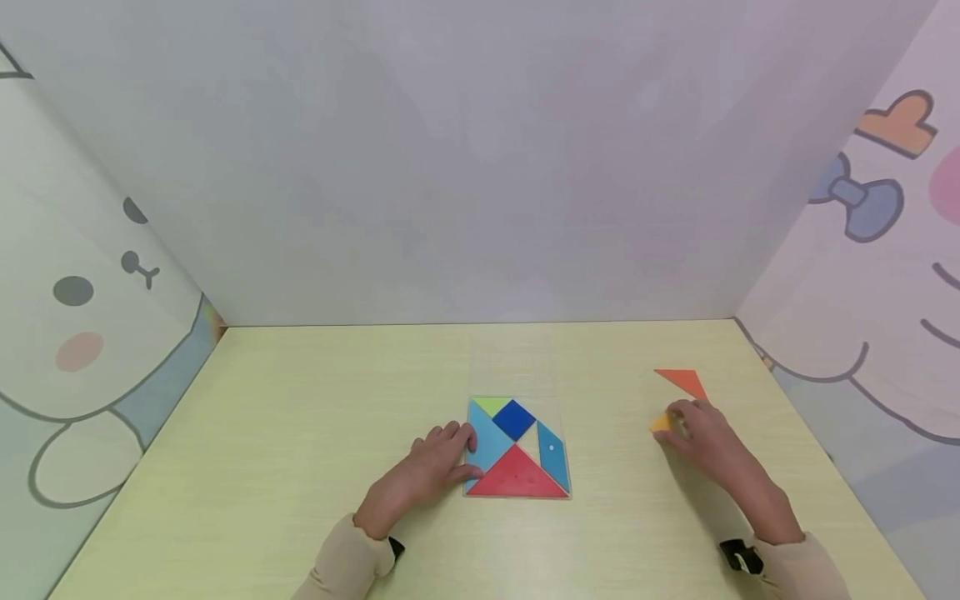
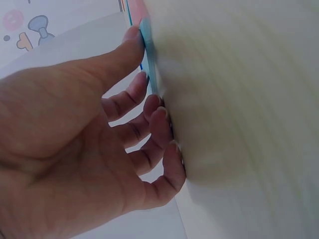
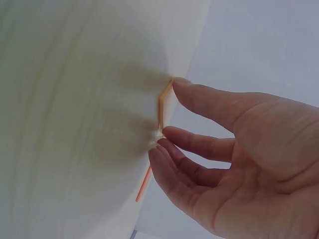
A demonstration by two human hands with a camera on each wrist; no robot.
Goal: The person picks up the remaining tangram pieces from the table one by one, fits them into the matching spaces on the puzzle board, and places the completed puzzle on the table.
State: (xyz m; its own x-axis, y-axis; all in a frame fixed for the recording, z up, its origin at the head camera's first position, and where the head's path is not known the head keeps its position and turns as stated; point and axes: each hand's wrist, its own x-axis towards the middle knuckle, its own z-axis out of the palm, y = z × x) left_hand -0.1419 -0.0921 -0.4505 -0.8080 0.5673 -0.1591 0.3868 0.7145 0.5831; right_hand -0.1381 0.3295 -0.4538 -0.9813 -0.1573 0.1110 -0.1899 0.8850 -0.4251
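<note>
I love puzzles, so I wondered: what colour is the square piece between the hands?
The square piece is dark blue, seen best in the head view.

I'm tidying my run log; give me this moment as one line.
Left grip: touching light-blue triangle | right grip: pinching yellow piece | orange triangle: on table, outside tray | dark-blue square: in tray

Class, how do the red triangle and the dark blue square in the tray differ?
The red triangle has three sides; the dark blue square has four. The triangle looks larger than the square. The triangle lies at the near edge of the tray, the square farther back. Both are puzzle pieces lying inside it.
</note>
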